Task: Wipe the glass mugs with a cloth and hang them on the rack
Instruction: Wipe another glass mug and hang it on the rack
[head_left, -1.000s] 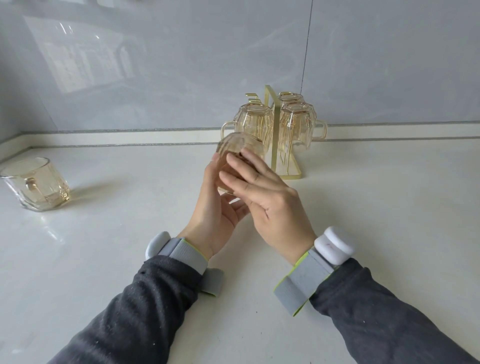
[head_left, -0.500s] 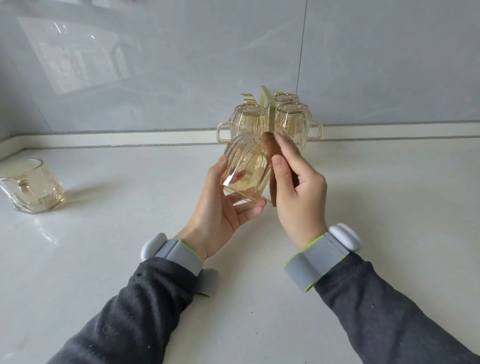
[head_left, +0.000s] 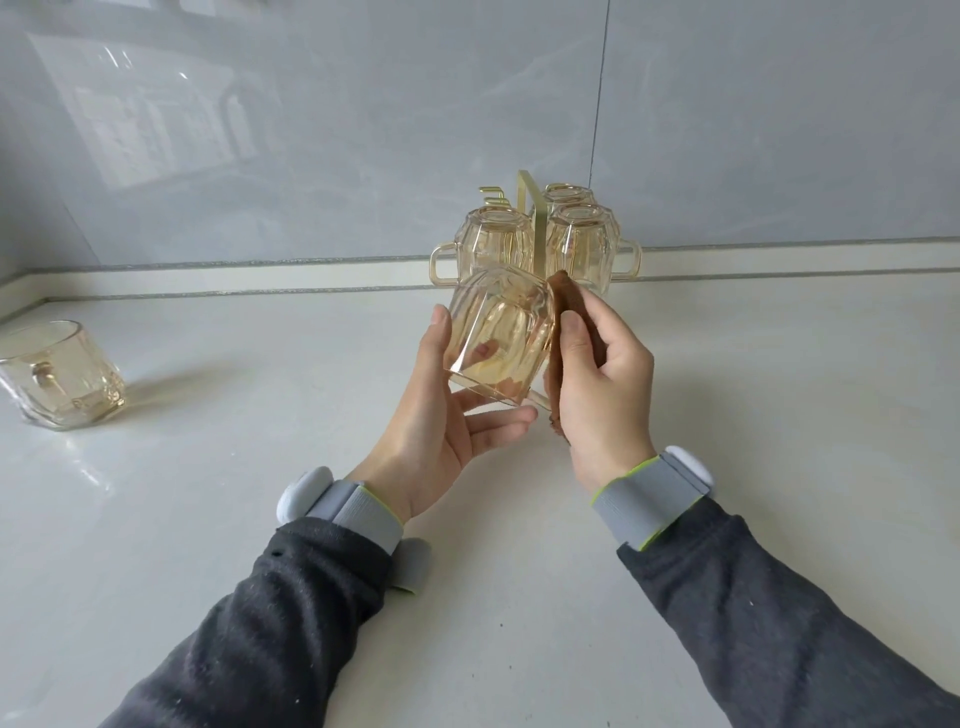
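An amber ribbed glass mug (head_left: 498, 338) is held upside down above the counter, base up. My left hand (head_left: 441, 415) grips it from the left, thumb on its side and fingers under its rim. My right hand (head_left: 597, 384) holds a brown cloth (head_left: 563, 296) pressed against the mug's right side. Behind them stands the gold rack (head_left: 535, 223) with three amber mugs hung upside down on it, one on the left (head_left: 491, 241) and two on the right (head_left: 582, 239). One free gold hook (head_left: 491, 193) shows at the rack's upper left.
Another amber mug (head_left: 60, 376) sits upright at the far left of the white counter (head_left: 779, 389). A grey tiled wall (head_left: 363, 130) rises just behind the rack. Both wrists wear grey bands with white sensors.
The mug has turned from tilted to base up. My right hand moved off the mug's front to its right side, and the brown cloth now shows against the glass.
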